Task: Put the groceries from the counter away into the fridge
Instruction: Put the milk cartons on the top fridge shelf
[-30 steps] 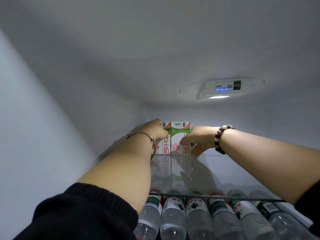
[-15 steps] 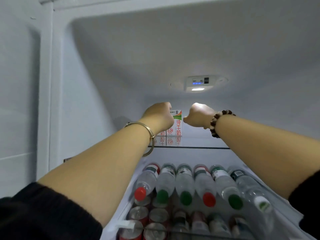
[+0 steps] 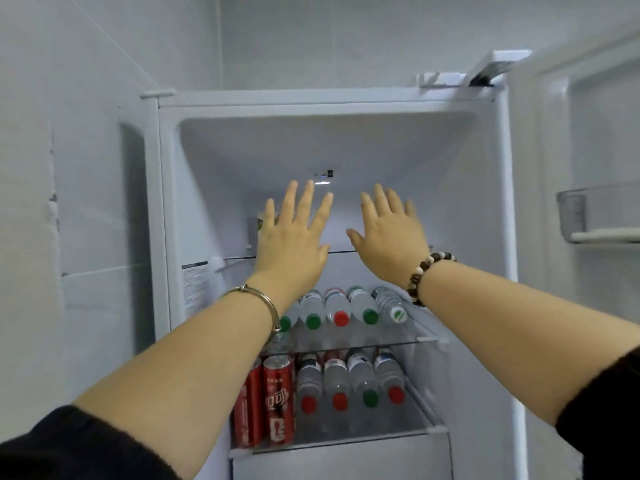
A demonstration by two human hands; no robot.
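The white fridge point(image 3: 332, 98) stands open in front of me. My left hand point(image 3: 291, 237) and my right hand point(image 3: 391, 233) are both raised before the top shelf point(image 3: 343, 252), fingers spread, holding nothing. Only a sliver of a milk carton point(image 3: 262, 221) shows at the back of that shelf, left of my left hand; the rest is hidden behind the hand.
Water bottles point(image 3: 341, 308) lie in a row on the middle glass shelf, with more bottles point(image 3: 339, 382) and red cans point(image 3: 278, 400) on the shelf below. The open fridge door with its bin point(image 3: 595, 213) stands at the right. A white wall point(image 3: 69, 202) is at the left.
Both hands have let go of the milk cartons and drawn back out of the top shelf, fingers now spread. The view has pulled back from inside the fridge.
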